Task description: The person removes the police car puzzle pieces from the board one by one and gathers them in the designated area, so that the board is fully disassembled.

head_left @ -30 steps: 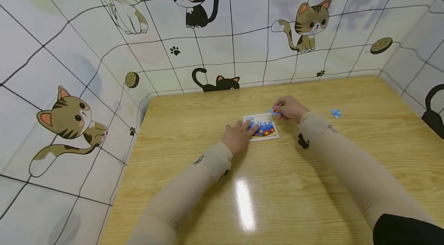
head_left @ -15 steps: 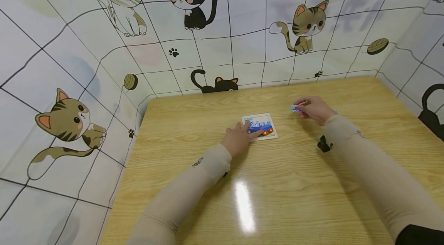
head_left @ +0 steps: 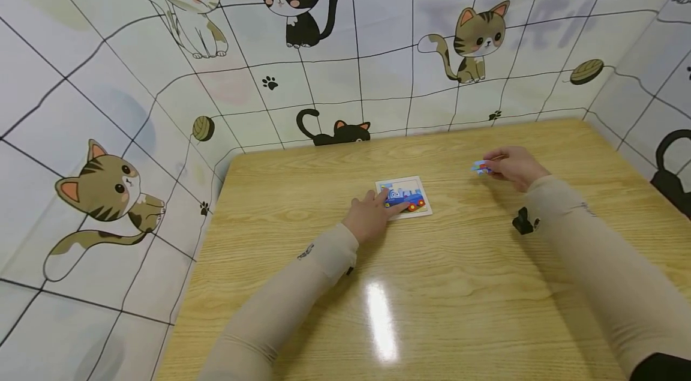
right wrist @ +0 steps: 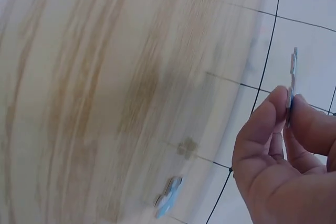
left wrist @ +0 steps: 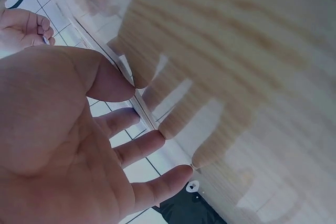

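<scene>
A small puzzle board (head_left: 398, 180) with a pale frame and a blue vehicle picture (head_left: 411, 198) lies flat on the table. My left hand (head_left: 368, 216) rests on its left part, fingers spread and covering some of the picture. In the left wrist view, the fingertips of the left hand (left wrist: 68, 140) touch down. Off to the right, my right hand (head_left: 514, 166) pinches a blue and red puzzle piece (head_left: 479, 167) between thumb and fingers, raised above the table. The right wrist view shows that puzzle piece (right wrist: 292, 74) edge-on.
A loose light-blue puzzle piece (right wrist: 169, 198) lies on the table in the right wrist view; the right hand hides it in the head view. The wooden table (head_left: 302, 201) meets a cat-printed wall covering (head_left: 388, 81) at the back and sides.
My right hand has moved right, away from the puzzle board, carrying the puzzle piece. It now covers the loose piece in the head view. The left hand stays on the board.
</scene>
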Demonstrator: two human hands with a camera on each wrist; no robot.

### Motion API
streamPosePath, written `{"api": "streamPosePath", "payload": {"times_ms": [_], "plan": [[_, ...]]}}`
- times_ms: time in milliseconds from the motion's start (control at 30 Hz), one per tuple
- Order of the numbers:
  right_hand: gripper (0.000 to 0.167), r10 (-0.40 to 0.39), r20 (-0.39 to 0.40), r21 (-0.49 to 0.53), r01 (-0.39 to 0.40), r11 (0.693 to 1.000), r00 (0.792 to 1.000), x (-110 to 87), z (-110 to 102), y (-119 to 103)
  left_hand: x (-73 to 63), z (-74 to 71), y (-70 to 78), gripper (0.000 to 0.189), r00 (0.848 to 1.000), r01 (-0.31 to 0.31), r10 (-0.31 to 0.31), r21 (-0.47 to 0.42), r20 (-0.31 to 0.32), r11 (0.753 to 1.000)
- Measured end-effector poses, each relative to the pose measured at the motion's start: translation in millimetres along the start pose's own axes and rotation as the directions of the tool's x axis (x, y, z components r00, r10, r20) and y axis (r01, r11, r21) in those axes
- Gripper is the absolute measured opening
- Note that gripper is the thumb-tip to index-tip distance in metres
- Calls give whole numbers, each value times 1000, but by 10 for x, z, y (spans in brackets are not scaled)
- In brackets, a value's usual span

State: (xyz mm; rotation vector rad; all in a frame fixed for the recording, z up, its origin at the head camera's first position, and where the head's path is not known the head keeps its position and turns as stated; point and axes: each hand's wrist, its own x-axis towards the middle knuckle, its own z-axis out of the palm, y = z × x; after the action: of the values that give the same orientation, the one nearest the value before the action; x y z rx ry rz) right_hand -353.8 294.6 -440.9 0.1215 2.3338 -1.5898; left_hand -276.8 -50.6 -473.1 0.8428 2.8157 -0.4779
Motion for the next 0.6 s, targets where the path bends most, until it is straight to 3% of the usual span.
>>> {"api": "streamPosePath", "payload": {"times_ms": [167,367,600], "plan": [[47,1,-24,11,-1,1000,1000,18,-130,45,-14,-25,-5,64,1000,3,-2,-30,14,1000],[39,28,-49,-6,-28,1000,998,-15,-212,38,-24,-31,-12,63,1000,-1,2,-41,6,999],[29,-4,-64,-93,-2,996,998,-4,-197,116,-20,-2,-6,63,1000,-5,5,-19,-1,1000]]}}
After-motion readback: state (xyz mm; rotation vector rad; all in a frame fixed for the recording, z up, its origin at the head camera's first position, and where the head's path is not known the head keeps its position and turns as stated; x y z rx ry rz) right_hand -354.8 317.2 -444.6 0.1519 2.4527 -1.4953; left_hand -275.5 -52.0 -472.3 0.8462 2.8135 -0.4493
